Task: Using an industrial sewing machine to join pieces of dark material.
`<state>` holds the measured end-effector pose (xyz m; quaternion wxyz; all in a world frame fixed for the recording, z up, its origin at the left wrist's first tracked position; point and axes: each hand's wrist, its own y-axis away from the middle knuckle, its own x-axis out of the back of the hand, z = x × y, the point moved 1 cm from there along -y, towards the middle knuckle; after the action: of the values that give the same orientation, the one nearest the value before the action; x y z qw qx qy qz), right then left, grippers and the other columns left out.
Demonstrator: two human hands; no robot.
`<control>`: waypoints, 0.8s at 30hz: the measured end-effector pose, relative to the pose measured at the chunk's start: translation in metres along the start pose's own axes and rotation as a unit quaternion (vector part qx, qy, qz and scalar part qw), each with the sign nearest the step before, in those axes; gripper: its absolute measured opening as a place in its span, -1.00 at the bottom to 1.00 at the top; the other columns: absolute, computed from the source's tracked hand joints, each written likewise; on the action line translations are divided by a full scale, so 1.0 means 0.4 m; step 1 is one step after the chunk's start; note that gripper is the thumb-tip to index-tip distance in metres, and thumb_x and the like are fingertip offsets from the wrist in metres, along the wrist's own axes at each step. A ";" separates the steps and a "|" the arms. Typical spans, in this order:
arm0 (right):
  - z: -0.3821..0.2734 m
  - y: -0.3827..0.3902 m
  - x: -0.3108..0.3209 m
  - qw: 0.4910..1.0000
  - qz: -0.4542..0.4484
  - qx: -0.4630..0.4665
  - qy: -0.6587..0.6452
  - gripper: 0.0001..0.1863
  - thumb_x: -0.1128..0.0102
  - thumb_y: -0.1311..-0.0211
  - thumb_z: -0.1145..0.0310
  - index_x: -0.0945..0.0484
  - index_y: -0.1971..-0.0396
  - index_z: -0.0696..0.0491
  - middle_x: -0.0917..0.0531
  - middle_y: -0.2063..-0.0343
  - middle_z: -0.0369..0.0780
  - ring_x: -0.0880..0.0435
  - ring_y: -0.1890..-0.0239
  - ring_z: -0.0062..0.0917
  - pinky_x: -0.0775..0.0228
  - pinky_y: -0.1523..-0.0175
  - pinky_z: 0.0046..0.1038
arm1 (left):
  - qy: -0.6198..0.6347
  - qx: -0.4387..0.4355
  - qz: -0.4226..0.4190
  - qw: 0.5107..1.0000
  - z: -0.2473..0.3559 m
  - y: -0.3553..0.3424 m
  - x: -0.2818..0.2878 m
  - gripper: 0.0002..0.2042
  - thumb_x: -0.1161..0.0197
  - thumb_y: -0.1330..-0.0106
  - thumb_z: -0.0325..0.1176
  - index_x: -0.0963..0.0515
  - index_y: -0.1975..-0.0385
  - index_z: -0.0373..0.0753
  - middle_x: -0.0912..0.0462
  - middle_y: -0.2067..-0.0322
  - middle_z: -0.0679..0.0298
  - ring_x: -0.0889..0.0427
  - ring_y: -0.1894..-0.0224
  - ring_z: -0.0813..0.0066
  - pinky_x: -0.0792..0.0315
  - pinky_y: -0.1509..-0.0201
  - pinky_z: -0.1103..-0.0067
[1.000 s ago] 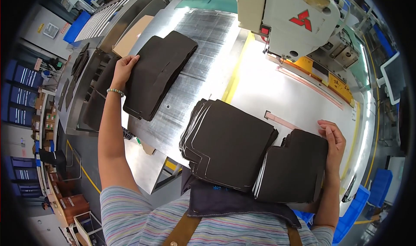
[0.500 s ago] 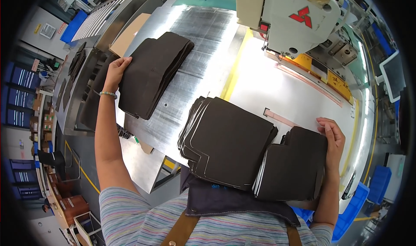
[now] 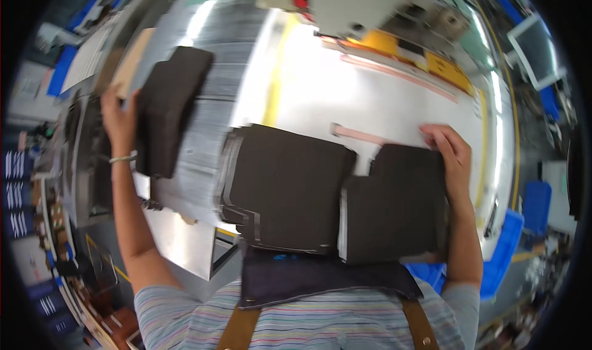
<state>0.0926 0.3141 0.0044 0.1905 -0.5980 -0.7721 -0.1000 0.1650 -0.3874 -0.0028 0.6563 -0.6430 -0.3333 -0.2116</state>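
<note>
My left hand (image 3: 119, 120) is beside the outer edge of a stack of dark brown, flat cut panels (image 3: 172, 106) on the metal table at the left. Its thumb and fingers are apart, and the thumb is close to the stack's edge. A larger stack of dark panels (image 3: 288, 193) with pale edges lies in front of my body. To its right is another dark stack (image 3: 394, 208), notched at its upper left. My right hand (image 3: 453, 156) rests along that stack's right side, its fingers stretched out past the far corner and partly blurred.
A pale sewing-type machine head (image 3: 364, 8) stands over the white work surface (image 3: 308, 97), with a yellow-and-black clamp bar (image 3: 407, 54) below it. A pinkish strip (image 3: 364, 134) lies beyond the stacks. Blue bins (image 3: 502, 251) stand at the lower right.
The view has shifted, so the stacks sit further left and higher. My left hand has let go of the left stack's edge and its fingers have parted. The right hand stays by its stack.
</note>
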 end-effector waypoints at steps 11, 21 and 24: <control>-0.114 0.026 -0.004 0.980 -0.071 0.172 0.073 -0.74 -0.42 -0.41 0.35 -0.76 -0.01 0.12 -0.78 -0.03 -0.14 -0.73 -0.12 -0.35 -0.53 -0.26 -0.34 | 0.545 -0.062 -0.383 0.743 0.738 -0.173 0.173 -0.77 -0.31 -0.52 -0.43 -0.71 -0.10 -0.31 -0.77 -0.10 0.21 -0.72 -0.10 0.43 -0.57 -0.24 0.45; -0.102 0.108 -0.049 0.995 -0.045 0.063 0.067 -0.62 -0.42 -0.35 0.45 -0.70 -0.14 0.13 -0.75 -0.03 -0.14 -0.73 -0.08 -0.35 -0.51 -0.24 -0.35 | 0.515 -0.310 -0.408 0.687 1.038 -0.123 0.164 -0.60 -0.48 -0.36 -0.33 -0.66 -0.14 -0.37 -0.75 -0.04 -0.03 -0.69 -0.09 -0.07 -0.60 -0.17 0.27; -0.108 0.120 -0.054 0.997 -0.022 0.045 0.058 -0.64 -0.40 -0.33 0.48 -0.71 -0.11 0.14 -0.76 -0.02 -0.15 -0.73 -0.08 -0.35 -0.51 -0.24 -0.36 | 0.519 -0.316 -0.407 0.682 1.051 -0.119 0.156 -0.59 -0.49 -0.35 -0.33 -0.65 -0.14 -0.38 -0.75 -0.01 -0.01 -0.70 -0.04 -0.07 -0.61 -0.14 0.25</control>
<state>0.1510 0.2913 0.0312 0.2594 -0.5650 -0.7763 -0.1038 0.1049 0.0323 0.0544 0.3315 -0.4000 -0.0816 -0.8505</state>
